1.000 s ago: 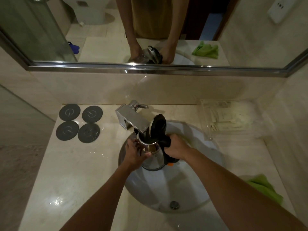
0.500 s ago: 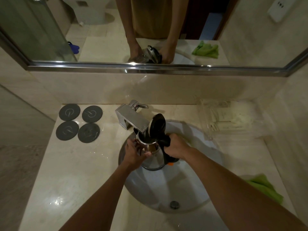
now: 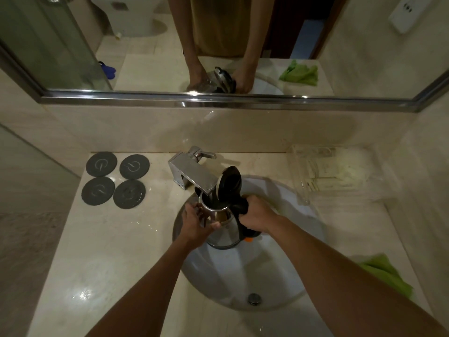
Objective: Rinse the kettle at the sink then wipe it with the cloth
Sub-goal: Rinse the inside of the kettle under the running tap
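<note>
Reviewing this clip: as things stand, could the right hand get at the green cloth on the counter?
Probably not yet. The right hand grips the black handle of the kettle under the faucet, so it is occupied. The green cloth lies beside the basin with nothing over it; the path looks free once that grip is released.

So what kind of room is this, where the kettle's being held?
Most likely a bathroom, perhaps a hotel's. A round sink is set in a stone vanity under a wall mirror, and the mirror reflects a toilet and a glass shower door.
</note>
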